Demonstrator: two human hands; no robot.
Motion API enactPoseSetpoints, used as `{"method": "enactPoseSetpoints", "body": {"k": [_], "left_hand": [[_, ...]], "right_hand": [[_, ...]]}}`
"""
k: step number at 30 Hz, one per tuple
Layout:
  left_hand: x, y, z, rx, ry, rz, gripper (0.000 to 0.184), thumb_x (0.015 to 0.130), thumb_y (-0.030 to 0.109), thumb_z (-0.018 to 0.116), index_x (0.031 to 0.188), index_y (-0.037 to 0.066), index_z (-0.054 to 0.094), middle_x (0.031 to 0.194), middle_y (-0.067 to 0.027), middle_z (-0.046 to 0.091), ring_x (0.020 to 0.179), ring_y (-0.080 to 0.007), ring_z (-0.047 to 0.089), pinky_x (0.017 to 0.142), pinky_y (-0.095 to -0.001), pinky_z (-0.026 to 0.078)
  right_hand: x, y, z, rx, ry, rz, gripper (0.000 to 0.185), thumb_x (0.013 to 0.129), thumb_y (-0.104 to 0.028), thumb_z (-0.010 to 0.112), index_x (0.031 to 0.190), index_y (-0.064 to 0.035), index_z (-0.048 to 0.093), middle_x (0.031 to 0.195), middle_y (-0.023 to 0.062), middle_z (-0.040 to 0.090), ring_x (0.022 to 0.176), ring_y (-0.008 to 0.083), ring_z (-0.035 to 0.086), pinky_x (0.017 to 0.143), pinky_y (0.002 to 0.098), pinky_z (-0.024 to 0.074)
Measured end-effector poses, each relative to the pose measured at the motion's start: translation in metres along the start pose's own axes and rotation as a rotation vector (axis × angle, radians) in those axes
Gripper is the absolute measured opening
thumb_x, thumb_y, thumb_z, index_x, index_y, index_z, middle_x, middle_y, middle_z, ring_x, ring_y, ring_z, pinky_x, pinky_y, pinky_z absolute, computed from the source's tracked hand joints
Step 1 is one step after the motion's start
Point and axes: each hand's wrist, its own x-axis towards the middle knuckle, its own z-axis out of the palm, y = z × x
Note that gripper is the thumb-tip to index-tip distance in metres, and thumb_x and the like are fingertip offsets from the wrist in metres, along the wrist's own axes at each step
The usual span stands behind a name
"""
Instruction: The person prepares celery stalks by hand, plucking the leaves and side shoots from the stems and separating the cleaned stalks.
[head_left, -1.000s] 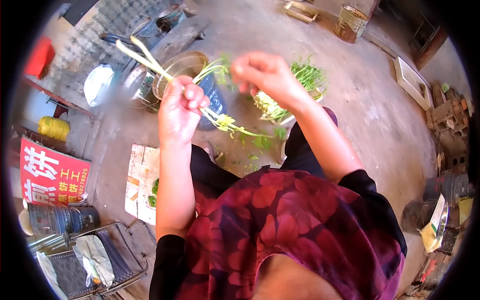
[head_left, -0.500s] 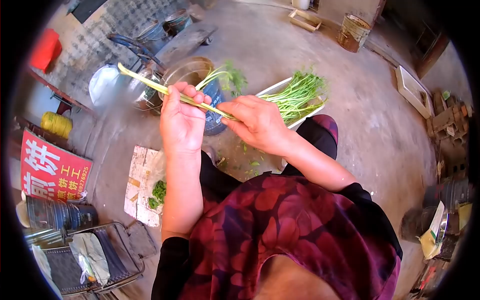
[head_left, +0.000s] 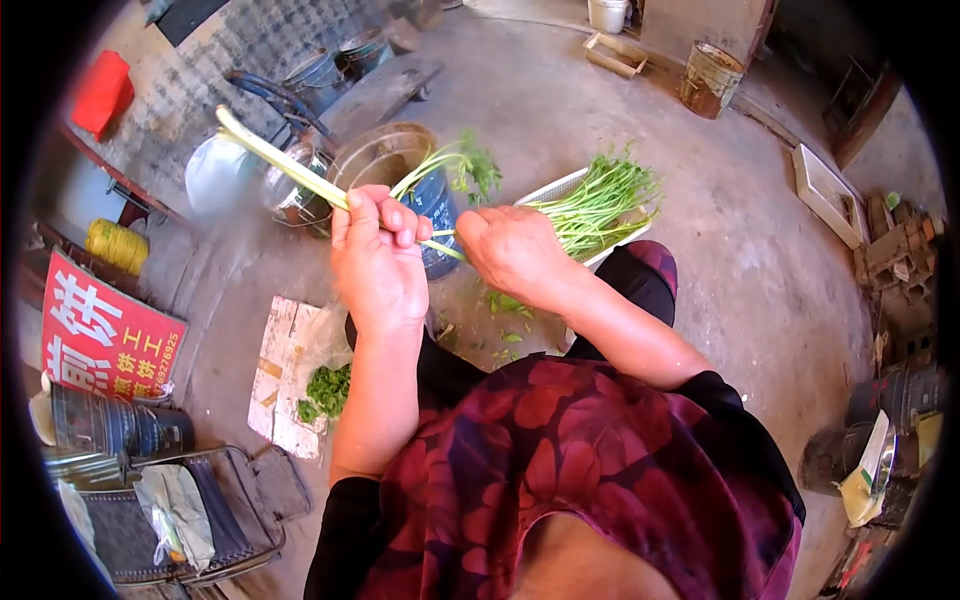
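Pale green celery stalks [head_left: 285, 168] slant across in front of me, their thick white-green ends pointing to the upper left. My left hand [head_left: 378, 260], palm up, is closed around their middle. Its partner, my right hand [head_left: 515, 252], is shut on the thin end of the celery, just right of the left fingers. Beneath them stands a blue bucket [head_left: 437, 212], with a leafy celery sprig [head_left: 470, 170] over its rim. A white plastic basket [head_left: 560, 187] full of leafy celery [head_left: 605, 205] sits beyond the right hand.
Torn leaves [head_left: 508, 340] are scattered on the floor between my feet. At left are a worn board [head_left: 275, 385], a heap of green leaves [head_left: 325, 392], a red sign [head_left: 110, 330] and a folding chair [head_left: 240, 500]. A rusty bucket [head_left: 712, 80] stands at the back right.
My right hand has turned over into a tighter fist and moved slightly right and down. The left hand has shifted a little right, its fingers closing further around the celery. The view has moved slightly.
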Motion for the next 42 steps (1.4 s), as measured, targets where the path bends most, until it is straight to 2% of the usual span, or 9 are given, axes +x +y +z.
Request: {"method": "enactPoseSetpoints", "body": {"k": [5,9,16,22,26,28,31,34,42], "left_hand": [[0.006,0.03,-0.008,-0.037,-0.116,0.183,0.02,0.09,0.021,0.041,0.086,0.004,0.049,0.059,0.0001,0.037,0.052,-0.0097,0.032,0.052,-0.0262,0.03],[0.016,0.058,-0.009,-0.121,-0.037,0.167,0.013,0.086,0.014,0.046,0.077,0.005,0.048,0.056,0.0012,0.037,0.05,-0.0096,0.031,0.052,-0.0256,0.03],[0.031,0.066,-0.037,-0.326,-0.095,0.001,0.009,0.082,0.009,0.046,0.074,0.007,0.041,0.059,0.0009,0.032,0.052,-0.0108,0.029,0.055,-0.0267,0.028],[0.038,0.062,-0.044,-0.385,-0.088,-0.065,0.014,0.091,0.013,0.035,0.082,0.002,0.037,0.061,-0.0009,0.03,0.054,-0.0117,0.028,0.055,-0.027,0.028],[0.036,0.059,-0.044,-0.076,-0.045,0.05,0.014,0.091,0.013,0.035,0.083,0.002,0.037,0.061,-0.0007,0.03,0.054,-0.0115,0.028,0.055,-0.0271,0.028],[0.037,0.063,-0.046,-0.36,-0.105,-0.062,0.013,0.09,0.013,0.036,0.084,0.001,0.038,0.061,-0.0007,0.03,0.054,-0.0114,0.028,0.055,-0.0271,0.028],[0.035,0.062,-0.045,-0.322,-0.098,-0.04,0.013,0.09,0.012,0.036,0.086,0.0,0.04,0.061,-0.0008,0.03,0.055,-0.0112,0.029,0.055,-0.0272,0.028],[0.03,0.067,-0.036,-0.171,-0.09,-0.039,0.013,0.076,0.002,0.05,0.07,0.009,0.042,0.058,0.0035,0.032,0.052,-0.0102,0.031,0.055,-0.027,0.028],[0.012,0.063,-0.029,-0.113,-0.236,-0.027,0.011,0.081,0.009,0.05,0.072,0.008,0.044,0.061,0.0031,0.033,0.056,-0.0105,0.033,0.054,-0.0264,0.029]], "right_hand": [[-0.038,0.047,0.028,-0.088,-0.288,0.267,0.009,0.078,-0.01,0.048,0.073,-0.003,0.048,0.062,0.0093,0.055,0.052,0.023,0.054,0.048,0.0332,0.0443],[-0.042,0.053,0.018,0.814,-0.247,0.632,0.017,0.086,-0.014,0.045,0.096,-0.0062,0.056,0.065,-0.0004,0.05,0.056,0.0055,0.045,0.052,0.0202,0.0404],[-0.03,0.052,-0.007,1.388,-0.327,0.709,0.019,0.084,-0.022,0.053,0.091,-0.0053,0.06,0.068,-0.0044,0.048,0.054,0.0032,0.04,0.047,0.017,0.0344],[-0.024,0.041,-0.012,1.46,-0.482,0.519,0.022,0.078,-0.022,0.062,0.091,-0.0043,0.062,0.073,-0.0017,0.057,0.066,0.0055,0.049,0.059,0.0199,0.0402],[-0.022,0.039,-0.014,1.295,-0.57,0.386,0.018,0.074,-0.014,0.065,0.089,-0.0031,0.063,0.079,0.0002,0.061,0.075,0.0073,0.054,0.07,0.0235,0.0431],[-0.022,0.037,-0.016,1.255,-0.585,0.394,0.014,0.076,-0.011,0.062,0.087,-0.0024,0.063,0.077,0.0005,0.061,0.074,0.0062,0.053,0.068,0.0225,0.0428],[-0.023,0.033,-0.015,1.15,-0.556,0.345,0.013,0.077,-0.008,0.058,0.087,-0.0013,0.062,0.075,0.0005,0.06,0.072,0.0056,0.052,0.066,0.0214,0.0422],[-0.024,0.025,-0.015,1.076,-0.544,0.347,0.013,0.079,-0.006,0.055,0.088,0.0002,0.061,0.072,-0.0007,0.059,0.067,0.0044,0.05,0.061,0.0201,0.0413],[-0.041,0.018,0.011,0.871,-0.309,0.504,0.015,0.079,-0.006,0.046,0.082,0.0005,0.06,0.066,0.0022,0.057,0.058,0.0066,0.05,0.054,0.0206,0.0409]]}}
